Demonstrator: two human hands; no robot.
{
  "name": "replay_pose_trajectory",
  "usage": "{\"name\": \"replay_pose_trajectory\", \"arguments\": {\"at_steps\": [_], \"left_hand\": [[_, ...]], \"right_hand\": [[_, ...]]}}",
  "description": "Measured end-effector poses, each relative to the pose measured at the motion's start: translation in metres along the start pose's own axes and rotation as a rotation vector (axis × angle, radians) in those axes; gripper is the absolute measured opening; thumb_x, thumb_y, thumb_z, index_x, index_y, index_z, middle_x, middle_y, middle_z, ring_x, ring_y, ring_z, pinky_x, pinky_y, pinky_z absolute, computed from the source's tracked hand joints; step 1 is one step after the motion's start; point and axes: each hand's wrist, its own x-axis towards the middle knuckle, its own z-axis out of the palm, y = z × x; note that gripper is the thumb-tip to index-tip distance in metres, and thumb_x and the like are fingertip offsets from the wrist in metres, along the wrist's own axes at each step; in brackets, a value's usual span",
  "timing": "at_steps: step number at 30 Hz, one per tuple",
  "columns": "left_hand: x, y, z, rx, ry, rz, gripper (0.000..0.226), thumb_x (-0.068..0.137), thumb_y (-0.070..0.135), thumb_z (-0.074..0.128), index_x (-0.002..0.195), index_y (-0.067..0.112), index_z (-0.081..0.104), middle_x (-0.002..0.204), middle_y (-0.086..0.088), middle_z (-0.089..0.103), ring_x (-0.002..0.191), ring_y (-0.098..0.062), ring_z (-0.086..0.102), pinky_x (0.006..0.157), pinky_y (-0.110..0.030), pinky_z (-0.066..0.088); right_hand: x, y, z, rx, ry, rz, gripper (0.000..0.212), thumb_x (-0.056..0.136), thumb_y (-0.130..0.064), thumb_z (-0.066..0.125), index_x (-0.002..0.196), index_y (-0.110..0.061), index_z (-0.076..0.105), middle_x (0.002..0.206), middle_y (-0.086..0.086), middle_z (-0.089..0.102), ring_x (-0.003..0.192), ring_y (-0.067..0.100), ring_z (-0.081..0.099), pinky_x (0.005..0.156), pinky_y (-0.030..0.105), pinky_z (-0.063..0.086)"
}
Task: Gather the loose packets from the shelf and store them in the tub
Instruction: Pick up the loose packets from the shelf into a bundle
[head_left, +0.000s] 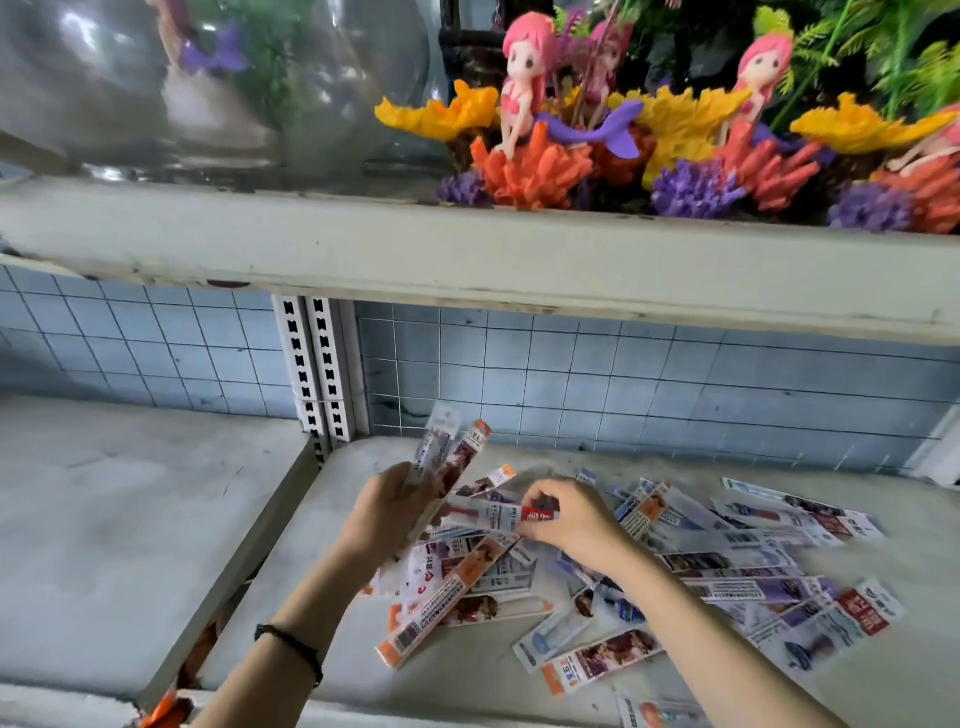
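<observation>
Firmly, the left hand (395, 512) grips a small bundle of packets (452, 449) that stands upright above its fingers. Just beside it, the right hand (571, 519) pinches the end of a red-ended packet (511, 517) held level between the two hands. Below and to the right, the loose packets (753, 587) lie scattered and overlapping on the grey shelf (467, 670). A dark wristband (291, 647) circles the left wrist. On the upper shelf (467, 260) stand mermaid figurines (522, 88) and a glass bowl (156, 78).
</observation>
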Motion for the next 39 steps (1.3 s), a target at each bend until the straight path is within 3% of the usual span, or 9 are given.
{"name": "replay_pose_trajectory", "arguments": {"at_steps": [3,10,13,16,21,23,28,33,39], "left_hand": [[0.004,0.007,-0.001,-0.059,0.096,0.067,0.015,0.092,0.01,0.055,0.084,-0.003,0.059,0.059,0.004,0.066,0.045,-0.006,0.055,0.045,-0.023,0.041],[0.007,0.013,0.014,-0.659,0.177,-0.144,0.008,0.098,0.01,0.045,0.1,0.005,0.05,0.092,-0.014,0.071,0.074,-0.022,0.072,0.062,-0.037,0.059],[0.01,0.011,0.022,-0.576,0.248,-0.113,0.007,0.097,0.014,0.048,0.099,0.01,0.053,0.098,-0.012,0.07,0.085,-0.025,0.067,0.074,-0.041,0.055],[0.012,0.011,0.011,-0.322,0.462,0.02,0.011,0.094,0.018,0.052,0.084,0.017,0.052,0.087,-0.01,0.065,0.075,-0.026,0.056,0.064,-0.039,0.044],[0.006,0.02,0.004,0.039,-0.204,0.019,0.015,0.095,0.006,0.049,0.108,0.004,0.054,0.102,-0.015,0.067,0.082,-0.026,0.067,0.071,-0.037,0.058],[-0.002,0.027,0.007,0.219,-0.328,-0.004,0.017,0.097,0.012,0.047,0.111,0.01,0.056,0.102,-0.01,0.067,0.082,-0.019,0.066,0.073,-0.027,0.056],[-0.017,0.029,0.007,-0.14,-0.45,-0.074,0.025,0.096,0.025,0.05,0.116,0.013,0.058,0.11,-0.013,0.07,0.102,-0.031,0.067,0.092,-0.045,0.052],[-0.016,0.025,0.014,-0.224,-0.544,-0.094,0.045,0.081,0.029,0.068,0.118,0.009,0.051,0.105,-0.014,0.071,0.091,-0.027,0.069,0.08,-0.037,0.056],[-0.01,0.008,0.016,-0.462,-0.263,-0.211,0.029,0.091,0.014,0.058,0.117,0.006,0.048,0.096,-0.015,0.061,0.068,-0.022,0.067,0.057,-0.032,0.055]], "right_hand": [[-0.004,-0.008,-0.013,0.224,0.011,0.046,0.013,0.076,-0.021,0.076,0.081,-0.028,0.066,0.086,-0.011,0.069,0.074,0.001,0.064,0.064,0.015,0.047],[-0.011,-0.005,-0.019,0.748,0.177,0.245,0.017,0.078,-0.014,0.074,0.094,-0.008,0.071,0.076,0.006,0.071,0.058,0.012,0.06,0.047,0.019,0.044],[-0.014,-0.005,-0.015,0.714,0.09,0.244,0.013,0.077,-0.012,0.075,0.089,-0.011,0.072,0.081,0.014,0.072,0.054,0.013,0.058,0.042,0.021,0.041],[-0.017,-0.007,-0.02,0.617,-0.004,0.246,0.015,0.075,-0.014,0.077,0.089,-0.014,0.073,0.081,0.01,0.075,0.055,0.011,0.059,0.044,0.021,0.041],[-0.02,-0.029,-0.032,0.528,-0.163,0.182,0.017,0.072,-0.016,0.079,0.088,-0.016,0.073,0.083,0.003,0.075,0.061,0.009,0.062,0.045,0.017,0.043],[-0.016,-0.041,-0.034,0.512,-0.106,0.131,0.025,0.069,-0.015,0.081,0.09,-0.025,0.071,0.095,-0.004,0.072,0.07,0.007,0.064,0.045,0.012,0.042],[-0.004,-0.047,-0.029,0.585,0.091,0.099,0.048,0.065,-0.01,0.084,0.101,-0.03,0.06,0.117,-0.003,0.061,0.087,0.016,0.061,0.046,0.009,0.042],[-0.001,-0.048,-0.019,0.681,0.161,0.091,0.058,0.068,-0.012,0.083,0.116,-0.023,0.052,0.107,0.001,0.064,0.076,0.016,0.068,0.05,0.02,0.05],[-0.002,-0.01,-0.026,0.412,0.283,0.209,0.03,0.084,-0.026,0.068,0.111,-0.015,0.059,0.095,0.007,0.069,0.067,0.009,0.061,0.055,0.018,0.046]]}}
